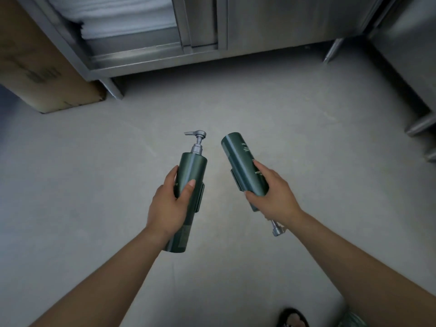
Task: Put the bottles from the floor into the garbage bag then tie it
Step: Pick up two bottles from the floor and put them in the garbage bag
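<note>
Bottles are being held above the floor [94,185]. Left hand [168,204] is gripping one bottle [192,175] pump-up; right hand [274,192] is gripping the other [240,159] pump-down. No bag is showing.

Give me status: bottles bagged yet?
Picked up, not bagged. Left hand holds one green pump bottle pump up; right hand holds the other bottle pump down. No garbage bag in view; bagging and tying remain.

Left hand [168,205] and right hand [274,192] each grip 1 green pump bottle [192,171].
</note>
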{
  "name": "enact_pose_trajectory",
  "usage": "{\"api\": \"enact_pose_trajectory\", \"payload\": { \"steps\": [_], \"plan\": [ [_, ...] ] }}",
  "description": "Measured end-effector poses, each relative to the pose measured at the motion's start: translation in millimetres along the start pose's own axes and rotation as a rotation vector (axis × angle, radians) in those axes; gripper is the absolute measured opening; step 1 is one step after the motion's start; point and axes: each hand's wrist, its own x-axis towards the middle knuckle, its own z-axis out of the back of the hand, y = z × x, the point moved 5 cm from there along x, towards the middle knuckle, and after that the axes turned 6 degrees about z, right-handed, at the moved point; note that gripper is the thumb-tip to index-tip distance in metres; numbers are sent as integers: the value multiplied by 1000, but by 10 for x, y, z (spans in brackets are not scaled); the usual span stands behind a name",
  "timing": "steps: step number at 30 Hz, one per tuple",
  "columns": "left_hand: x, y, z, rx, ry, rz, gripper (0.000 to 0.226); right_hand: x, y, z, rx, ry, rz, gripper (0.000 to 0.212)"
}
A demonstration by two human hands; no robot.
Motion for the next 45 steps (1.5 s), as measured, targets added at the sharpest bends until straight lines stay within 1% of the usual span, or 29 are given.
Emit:
{"api": "enact_pose_trajectory", "payload": {
  "steps": [3,6,14,19,22,27,33,40,43,45],
  "plan": [
    [-343,-357,763,-6,-7,-9,52,-238,849,150,20,18,-23,77],
    [-712,-774,1530,-24,-15,-8,52,-451,1767,338,38,36,-8,76],
    [-2038,-1781,3452,-163,-94,104,50,-1222,4218,889,53,100,19,76],
    [-2686,-2101,4369,-225,-88,143,51,-1590,5379,932,99,143,34,73],
    [-2994,-2106,4815,-259,-110,142,48,-1717,5937,829,118,159,65,73],
    [-3385,-1827,5454,-280,-186,176,47,-1896,6581,492,110,205,110,71],
    [-3618,-1486,6071,-340,-283,208,45,-1978,7115,3,102,281,193,71],
    [-3693,-1306,6340,-414,-388,287,37,-1805,7426,-405,79,442,267,73],
    [-3717,-1238,6382,-448,-472,347,42,-1610,7512,-551,70,536,310,73],
    [-3782,-1214,6411,-480,-551,395,38,-1485,7588,-647,60,601,350,73]
  ]
}}
